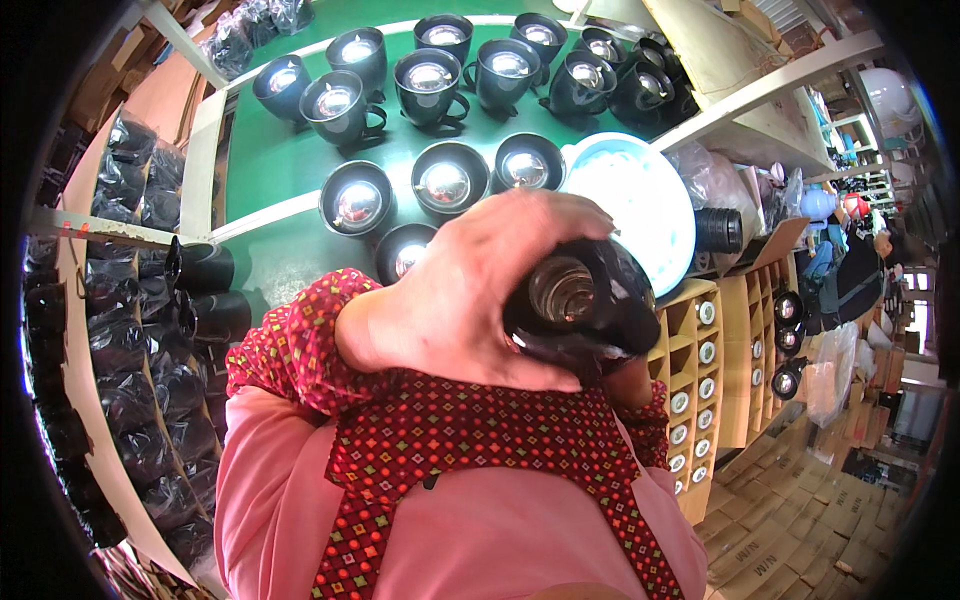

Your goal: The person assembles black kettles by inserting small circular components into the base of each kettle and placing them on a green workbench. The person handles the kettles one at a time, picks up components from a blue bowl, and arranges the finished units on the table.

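A glossy black mug (630,300) is in front of my chest, tipped so that its round mouth faces up toward me. Inside the mouth a shiny, ringed glass-like part shows. My left hand (480,290) is wrapped around it, fingers over the far rim and thumb along the near side. Under the mug's lower right edge, my right hand (628,385) shows only in part, and its fingers are hidden. Just beyond my left hand, several black mugs with silvery liners stand on the green table, among them one mug (443,180).
A light blue basin (683,200) with white contents sits at the right of the green table (270,160). Farther right are divided cartons (735,350) of small round pieces. Bagged black items (125,400) fill racks at left. Flattened cardboard (800,520) lies lower right.
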Demonstrator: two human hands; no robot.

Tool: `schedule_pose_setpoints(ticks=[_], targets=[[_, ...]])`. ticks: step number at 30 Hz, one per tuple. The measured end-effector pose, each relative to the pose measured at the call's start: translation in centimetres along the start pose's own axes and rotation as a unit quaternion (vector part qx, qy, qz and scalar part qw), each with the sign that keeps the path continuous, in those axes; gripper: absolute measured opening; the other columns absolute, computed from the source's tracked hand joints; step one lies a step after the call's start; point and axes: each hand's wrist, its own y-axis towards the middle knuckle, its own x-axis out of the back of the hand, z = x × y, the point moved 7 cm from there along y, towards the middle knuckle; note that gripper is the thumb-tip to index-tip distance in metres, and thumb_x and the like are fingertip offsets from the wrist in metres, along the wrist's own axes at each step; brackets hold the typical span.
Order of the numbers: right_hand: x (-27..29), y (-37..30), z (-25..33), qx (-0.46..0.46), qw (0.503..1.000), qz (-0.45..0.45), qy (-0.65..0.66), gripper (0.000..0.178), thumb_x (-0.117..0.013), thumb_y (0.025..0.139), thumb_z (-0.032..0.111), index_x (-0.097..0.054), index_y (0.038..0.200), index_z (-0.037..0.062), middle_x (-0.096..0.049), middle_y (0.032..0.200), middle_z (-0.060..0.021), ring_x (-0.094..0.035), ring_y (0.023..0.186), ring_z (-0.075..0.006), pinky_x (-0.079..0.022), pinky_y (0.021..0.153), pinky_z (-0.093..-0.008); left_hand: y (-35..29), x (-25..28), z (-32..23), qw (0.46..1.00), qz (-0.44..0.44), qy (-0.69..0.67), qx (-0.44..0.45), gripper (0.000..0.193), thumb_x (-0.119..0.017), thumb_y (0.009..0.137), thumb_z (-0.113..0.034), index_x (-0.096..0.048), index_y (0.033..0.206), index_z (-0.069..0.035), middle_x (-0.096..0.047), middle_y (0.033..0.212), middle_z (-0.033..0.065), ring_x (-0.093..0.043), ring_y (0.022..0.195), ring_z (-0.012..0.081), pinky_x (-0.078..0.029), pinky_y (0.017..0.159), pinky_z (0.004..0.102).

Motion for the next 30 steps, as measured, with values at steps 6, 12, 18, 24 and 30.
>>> schedule_pose_setpoints(ticks=[6,12,18,24,30], targets=[[-2.1,-0.5,5.2,0.12,0.964,-0.05,-0.231,0.067,-0.053,0.113,0.033,-0.03,0.165,-0.0023,-0.051,0.156,-0.0224,-0.059,0.135,-0.0342,-0.047,0.115,-0.0446,-4.5,2.5,6.9,0.899,-0.239,-0.353,0.103,0.104,-0.102,0.072,-0.025,-0.043,0.153,0.001,-0.057,0.147,0.0136,-0.057,0.136,0.0237,-0.047,0.114,0.038],[-16.7,-0.1,8.7,0.302,0.843,0.188,-0.403,0.068,-0.083,0.094,0.035,-0.053,0.141,-0.003,-0.062,0.128,-0.0199,-0.063,0.113,-0.0297,-0.044,0.114,-0.0504,-8.9,4.1,11.3,0.729,-0.351,-0.579,0.103,0.074,-0.072,0.099,-0.046,-0.048,0.152,0.0,-0.062,0.145,0.0168,-0.059,0.135,0.0289,-0.049,0.114,0.0461],[-28.2,3.9,4.1,0.485,0.519,0.349,-0.611,0.028,-0.091,0.076,0.011,-0.077,0.099,0.0054,-0.06,0.102,-0.0107,-0.061,0.099,-0.031,-0.04,0.114,-0.0624,-12.7,6.7,13.4,0.716,-0.438,-0.523,0.15,0.084,-0.039,0.108,-0.07,-0.042,0.162,-0.006,-0.055,0.158,0.0148,-0.053,0.145,0.0327,-0.041,0.121,0.0537],[-33.6,7.5,-3.8,0.518,0.447,0.447,-0.577,0.002,-0.074,0.082,0.015,-0.073,0.083,0.0147,-0.059,0.101,0.0006,-0.061,0.102,-0.0209,-0.03,0.121,-0.0608,-20.2,13.1,10.2,0.786,-0.478,-0.331,0.208,0.068,-0.044,0.11,-0.064,-0.047,0.155,-0.012,-0.054,0.151,0.0056,-0.053,0.138,0.0225,-0.042,0.117,0.0559],[-37.0,10.4,-12.2,0.52,0.411,0.502,-0.556,0.004,-0.071,0.085,0.017,-0.073,0.082,0.0147,-0.062,0.121,-0.0045,-0.058,0.122,-0.0241,-0.027,0.123,-0.0716,-22.8,18.4,6.5,0.799,-0.467,-0.295,0.236,0.074,-0.066,0.103,-0.036,-0.033,0.163,-0.008,-0.051,0.158,0.0119,-0.057,0.141,0.0251,-0.061,0.103,0.0453]])
